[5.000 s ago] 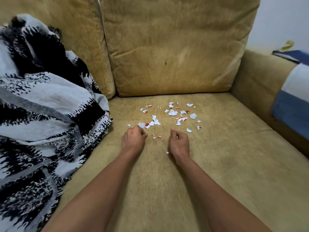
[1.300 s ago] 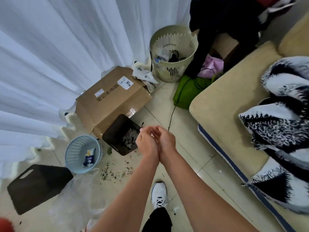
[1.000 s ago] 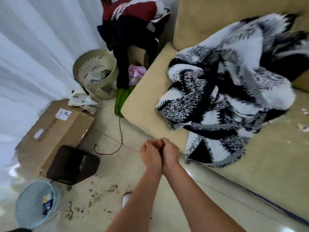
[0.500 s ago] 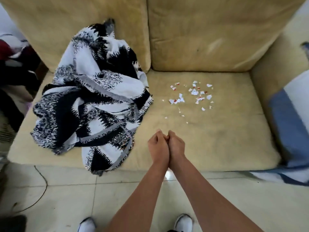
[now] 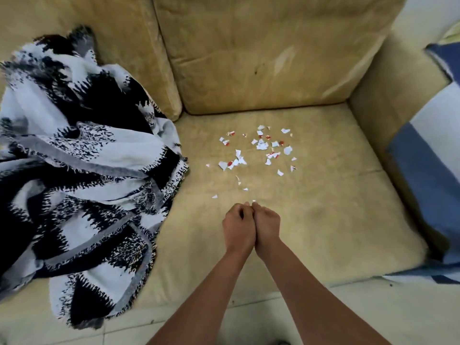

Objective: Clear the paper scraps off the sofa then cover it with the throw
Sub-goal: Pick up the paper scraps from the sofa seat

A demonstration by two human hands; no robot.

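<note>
Legible text, labels, numbers: none.
Paper scraps (image 5: 260,148), scattered on sofa seat (image 5: 323,207): white pieces with red printed patches; any lettering too small to read.

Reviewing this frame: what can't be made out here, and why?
Head view, the only one:
- Whether the left hand and right hand hold anything: curled fingers pressed together hide the palms.
- Full extent of the black-and-white patterned throw: cut off by the left edge; it also hides the tan sofa seat beneath it.
- Print on the small white-and-red paper scraps: too small.
- The blue-and-white striped cloth at right: cut off by the right edge.
</note>
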